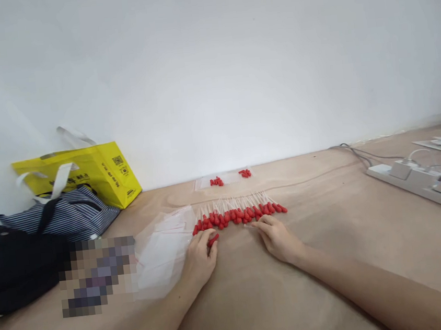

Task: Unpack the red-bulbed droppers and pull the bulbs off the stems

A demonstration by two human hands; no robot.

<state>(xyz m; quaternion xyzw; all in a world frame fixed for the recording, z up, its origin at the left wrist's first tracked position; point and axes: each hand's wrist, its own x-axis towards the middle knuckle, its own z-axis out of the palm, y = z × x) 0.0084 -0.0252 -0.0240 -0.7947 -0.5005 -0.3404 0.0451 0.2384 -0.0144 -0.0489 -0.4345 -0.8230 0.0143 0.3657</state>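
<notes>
A long row of thin white sticks with red bulb-shaped heads [226, 218] lies across the brown table, heads towards me. At the row's left end, my left hand [201, 255] is closed on a red bulb-shaped piece [213, 240], which shows between thumb and fingers. To the right, just in front of the row, my right hand [278, 238] pinches a thin whitish stick [249, 225], its tip pointing left. Clear plastic bags [159, 253] are spread in a loose pile beside my left hand.
Against the wall lie more clear bags [230, 177] with red-headed pieces. A yellow shopping bag [106, 171], a striped bag [79, 214] and a black bag [14, 265] stand on the left, near a blurred-out patch. A white power strip [423, 185] with cables sits on the right.
</notes>
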